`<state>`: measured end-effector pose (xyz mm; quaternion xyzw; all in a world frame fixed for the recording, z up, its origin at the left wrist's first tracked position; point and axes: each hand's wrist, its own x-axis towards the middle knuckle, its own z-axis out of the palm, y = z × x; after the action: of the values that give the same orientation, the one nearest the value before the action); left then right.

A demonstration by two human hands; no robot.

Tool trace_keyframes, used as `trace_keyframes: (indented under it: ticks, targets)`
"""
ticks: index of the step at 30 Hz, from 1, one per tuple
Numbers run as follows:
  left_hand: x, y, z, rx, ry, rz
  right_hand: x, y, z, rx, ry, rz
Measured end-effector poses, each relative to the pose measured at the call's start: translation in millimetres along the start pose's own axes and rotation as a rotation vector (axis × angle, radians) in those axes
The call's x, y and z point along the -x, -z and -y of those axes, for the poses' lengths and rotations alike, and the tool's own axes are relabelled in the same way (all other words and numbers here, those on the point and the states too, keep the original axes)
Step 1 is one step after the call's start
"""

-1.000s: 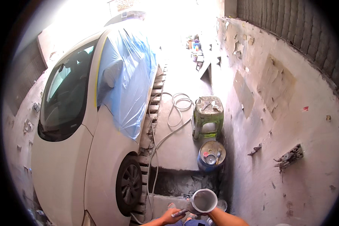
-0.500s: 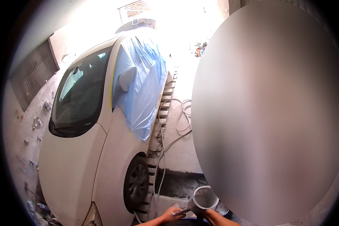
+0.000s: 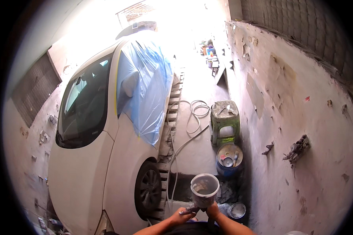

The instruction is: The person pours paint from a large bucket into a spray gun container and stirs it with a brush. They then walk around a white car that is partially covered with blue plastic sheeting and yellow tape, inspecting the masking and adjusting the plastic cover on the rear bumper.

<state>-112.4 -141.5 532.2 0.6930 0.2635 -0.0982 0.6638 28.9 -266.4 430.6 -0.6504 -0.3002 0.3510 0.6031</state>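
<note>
Low in the middle, close to my body, a grey round pot (image 3: 205, 188) with a pale rim is tilted so that its inside shows, stained with something grey. My right hand (image 3: 213, 211) is closed on the pot's near right side. To its left, my left hand (image 3: 180, 216) is wrapped around a dark, slim tool (image 3: 189, 210) that points at the pot's base. What kind of tool it is, I cannot make out. The fingers of both hands are partly hidden.
A pale car (image 3: 82, 168) with blue plastic sheeting (image 3: 145, 90) fills the left. A hose (image 3: 184, 144) curls over the floor. Right of it stand a green stool (image 3: 225, 117), a blue drum (image 3: 229, 166) and an open can (image 3: 237, 210), beside a peeling wall (image 3: 302, 117).
The large blurred patch over the right side is gone, so the wall, stool and drum show. The pot and both hands sit higher and the pot slightly further left in view.
</note>
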Motion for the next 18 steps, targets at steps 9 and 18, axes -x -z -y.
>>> trace_keyframes:
  ticks: [9, 18]
  targets:
    - [-0.9, 11.8, 3.9, -0.151, -0.116, -0.037, -19.9, 13.8, 27.3, -0.4, -0.283, 0.286]
    - [6.6, 24.0, 12.3, -0.186, -0.077, 0.006, -7.2, 20.0, 89.5, -0.697, -0.301, 0.446]
